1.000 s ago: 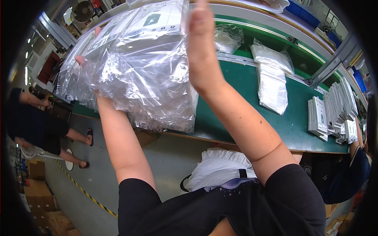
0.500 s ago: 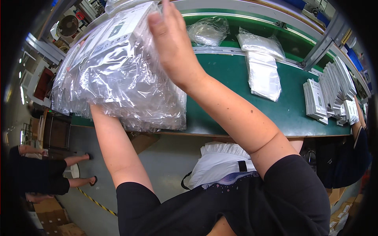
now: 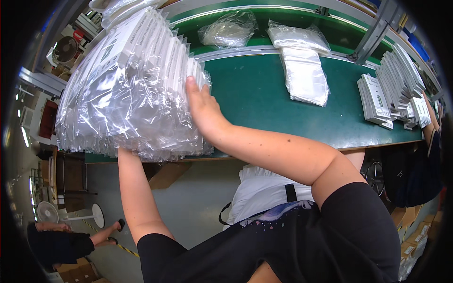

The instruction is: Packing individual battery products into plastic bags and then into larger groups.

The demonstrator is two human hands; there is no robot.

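Observation:
A large pile of thin white boxes in clear plastic bags (image 3: 127, 89) stands at the left of the green table (image 3: 255, 94). The loose bag ends crumple toward me. My right hand (image 3: 205, 111) presses along the pile's right side, palm inward and fingers stretched out. My left forearm (image 3: 134, 188) comes up from below and goes under the near bag ends; the left hand itself is hidden there.
Flat clear bags (image 3: 306, 78) lie mid-table, with a crumpled clear bag (image 3: 229, 30) on the back ledge. Rows of white boxes (image 3: 398, 87) stand at the right, beside another person's arm (image 3: 430, 118). A metal frame (image 3: 377, 33) rises behind. Someone walks at lower left (image 3: 61, 245).
My right hand has come down from above the pile's far end to its right side. More of the box edges show now. The walking person at left has moved lower in view.

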